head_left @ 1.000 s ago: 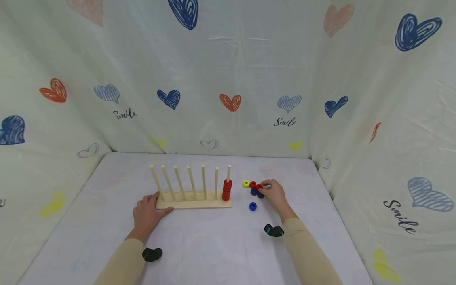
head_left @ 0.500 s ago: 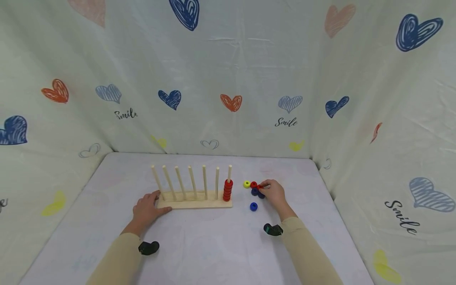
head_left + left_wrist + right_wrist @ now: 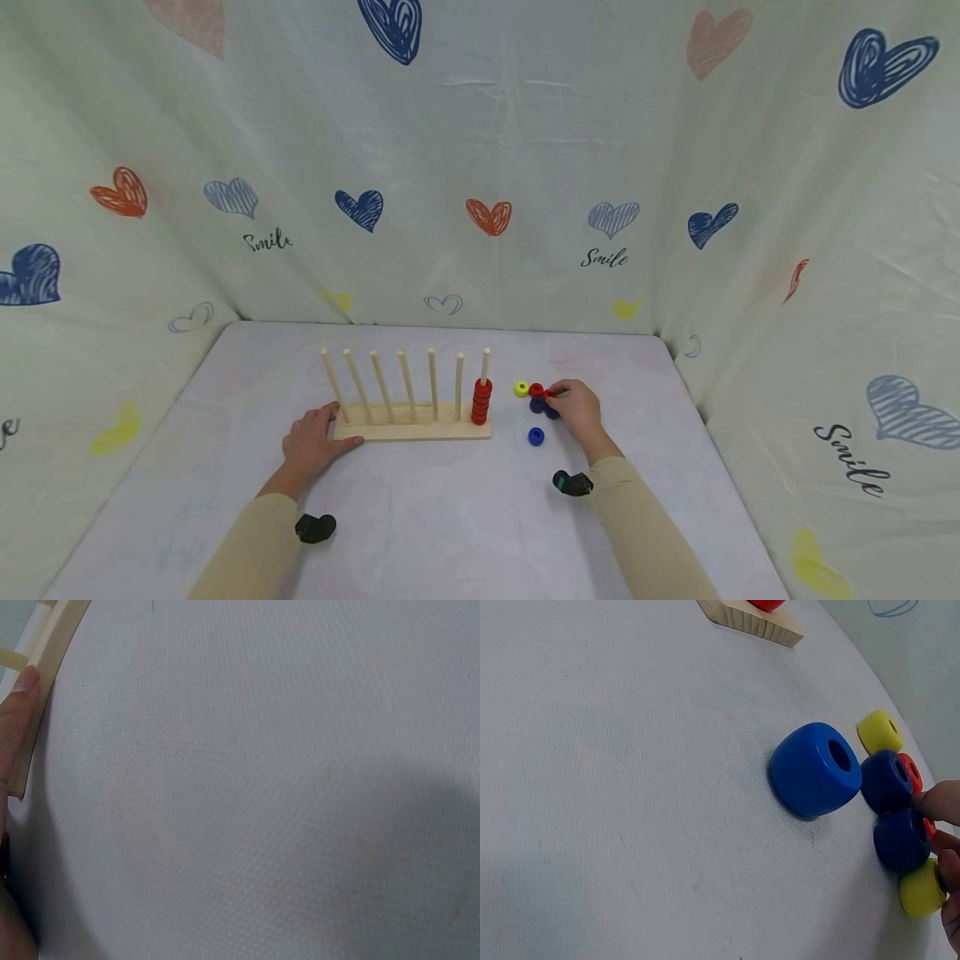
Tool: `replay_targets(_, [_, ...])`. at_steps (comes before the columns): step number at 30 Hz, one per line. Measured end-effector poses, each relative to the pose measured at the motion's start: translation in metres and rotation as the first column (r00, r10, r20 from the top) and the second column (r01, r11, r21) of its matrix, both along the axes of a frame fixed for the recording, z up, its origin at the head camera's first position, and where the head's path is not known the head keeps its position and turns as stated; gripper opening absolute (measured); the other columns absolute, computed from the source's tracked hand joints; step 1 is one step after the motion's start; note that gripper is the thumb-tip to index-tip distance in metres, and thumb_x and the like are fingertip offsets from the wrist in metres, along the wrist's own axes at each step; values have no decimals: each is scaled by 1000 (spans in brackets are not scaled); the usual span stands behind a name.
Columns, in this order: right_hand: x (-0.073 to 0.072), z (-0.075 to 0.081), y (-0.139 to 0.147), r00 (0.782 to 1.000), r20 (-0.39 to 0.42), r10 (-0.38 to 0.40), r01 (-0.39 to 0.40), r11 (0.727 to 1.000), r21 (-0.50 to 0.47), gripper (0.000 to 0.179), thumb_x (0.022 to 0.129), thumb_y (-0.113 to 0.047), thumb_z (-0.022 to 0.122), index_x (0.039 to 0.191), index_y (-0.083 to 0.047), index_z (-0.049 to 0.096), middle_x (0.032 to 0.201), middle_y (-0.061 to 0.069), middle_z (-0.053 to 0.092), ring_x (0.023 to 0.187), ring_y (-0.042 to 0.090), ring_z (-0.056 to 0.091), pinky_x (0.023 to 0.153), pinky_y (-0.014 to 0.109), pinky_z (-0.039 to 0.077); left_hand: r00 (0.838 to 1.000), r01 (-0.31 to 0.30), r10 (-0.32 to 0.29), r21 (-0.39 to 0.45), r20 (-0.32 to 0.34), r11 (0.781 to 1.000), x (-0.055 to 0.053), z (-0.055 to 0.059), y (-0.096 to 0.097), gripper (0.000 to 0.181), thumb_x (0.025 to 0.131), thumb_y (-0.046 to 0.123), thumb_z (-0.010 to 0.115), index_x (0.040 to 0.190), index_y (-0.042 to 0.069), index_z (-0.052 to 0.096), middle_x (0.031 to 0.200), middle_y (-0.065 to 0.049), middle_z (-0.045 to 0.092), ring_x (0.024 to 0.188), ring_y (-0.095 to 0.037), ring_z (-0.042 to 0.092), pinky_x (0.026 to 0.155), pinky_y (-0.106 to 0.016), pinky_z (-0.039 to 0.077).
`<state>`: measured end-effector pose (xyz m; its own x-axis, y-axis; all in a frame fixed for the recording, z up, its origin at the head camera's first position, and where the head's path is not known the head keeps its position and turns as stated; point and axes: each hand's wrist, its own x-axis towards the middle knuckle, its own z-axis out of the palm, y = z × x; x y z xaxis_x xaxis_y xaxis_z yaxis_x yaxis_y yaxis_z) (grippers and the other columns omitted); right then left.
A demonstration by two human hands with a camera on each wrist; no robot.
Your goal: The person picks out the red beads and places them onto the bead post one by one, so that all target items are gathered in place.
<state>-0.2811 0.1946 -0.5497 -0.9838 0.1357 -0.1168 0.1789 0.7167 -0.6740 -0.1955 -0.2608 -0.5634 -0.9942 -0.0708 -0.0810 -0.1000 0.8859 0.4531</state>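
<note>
A wooden peg stand (image 3: 420,432) with a row of upright pegs lies on the table. Its rightmost peg carries a stack of red beads (image 3: 482,402). My left hand (image 3: 309,442) grips the stand's left end; in the left wrist view the thumb (image 3: 21,697) lies along the base. To the right of the stand, my right hand (image 3: 579,410) pinches a red bead (image 3: 929,828), mostly hidden by the fingers. Against it sit two dark blue beads (image 3: 886,782), another red bead (image 3: 536,389) and a yellow bead (image 3: 521,388). A second yellow bead (image 3: 921,892) shows under the fingers.
A single blue bead (image 3: 536,436) lies apart, nearer to me than the cluster. White cloth walls (image 3: 540,150) printed with hearts rise behind and beside the white table (image 3: 442,517). Dark wrist devices (image 3: 572,483) sit on both sleeves.
My left hand has shifted slightly on the stand's end, its wrist moving a little up. My right hand stays at the bead cluster. The whole view drifts slightly.
</note>
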Motion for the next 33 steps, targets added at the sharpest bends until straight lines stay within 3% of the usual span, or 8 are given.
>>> replay_targets(22, [1,4,2,1000,-16,0,-1,1000,-30,16,86,-15,74,100,-7,70,101,8,65,83,22,59,71,36,49,1000,2,-2,-5,-16,1000,2,2,2,94,78,60,72,142,1,40,131,-30,45,117,-52,43,83,-62,37])
replay_targets(33, [1,20,3,998,-20,53,-54,997,-50,19,86,-14,75,102,-7,70,107,10,64,88,24,56,74,36,49,1000,-3,3,-1,-24,1000,4,1,2,92,78,57,73,142,0,40,132,-30,45,117,-52,43,84,-62,37])
